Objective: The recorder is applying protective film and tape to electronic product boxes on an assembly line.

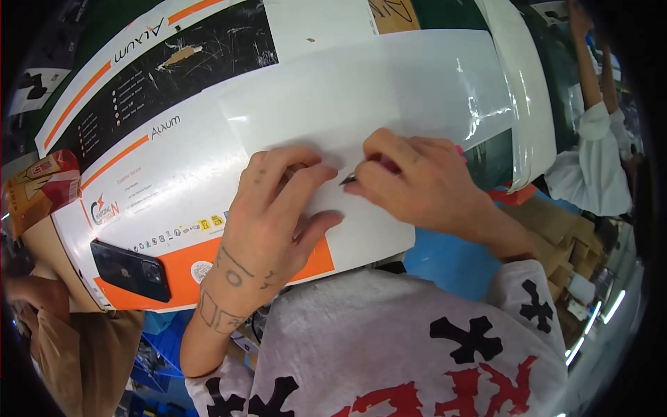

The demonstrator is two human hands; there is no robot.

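Observation:
My right hand [424,177] is closed around a slim pointed tool [348,179]; its dark tip pokes out between thumb and forefinger. A bit of pink shows behind the knuckles, and the rest of the tool is hidden, so I cannot tell its exact kind. Just left of that tip, my left hand [278,201] rests on a glossy white printed sheet [389,76]. Its fingers are bent and its thumb stands apart, with nothing visible held. The tool's tip is close to the sheet; whether it touches is unclear.
A black phone [130,270] lies on the sheet's orange band at the left. Beyond it sits a red and yellow packet [43,191]. A rolled white edge [531,97] borders the right side. Cardboard boxes [566,240] stand below right. Other people are at both sides.

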